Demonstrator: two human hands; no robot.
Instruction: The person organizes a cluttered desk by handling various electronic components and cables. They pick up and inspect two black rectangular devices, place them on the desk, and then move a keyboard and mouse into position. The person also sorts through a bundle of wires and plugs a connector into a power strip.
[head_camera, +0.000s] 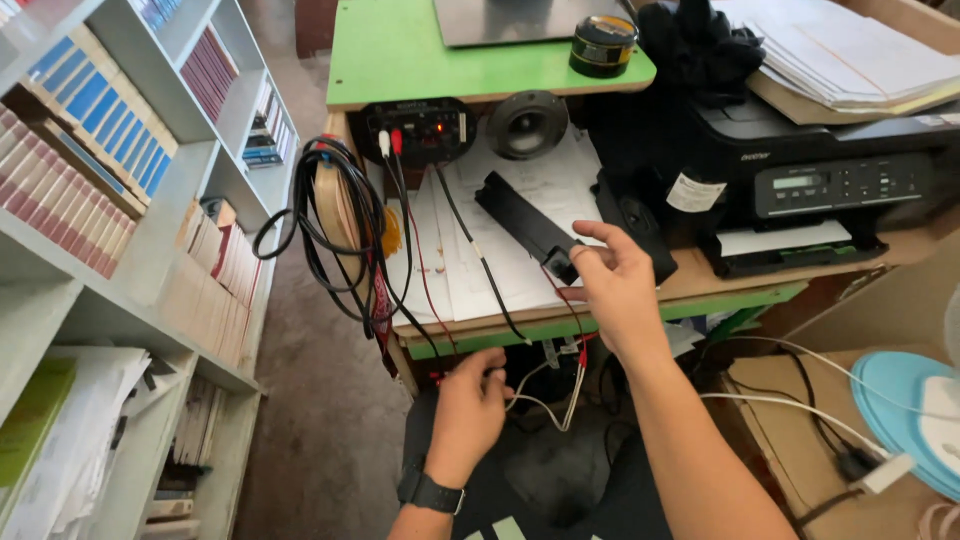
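Right hand (612, 282) grips black bar (528, 226) (angled up-left).

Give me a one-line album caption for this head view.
Right hand grips a black bar on the paper-covered desk while left hand pinches white wires below.

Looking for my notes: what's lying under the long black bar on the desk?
White paper sheets lie under the black bar; the right hand covers its near end, hiding whatever is beneath there.
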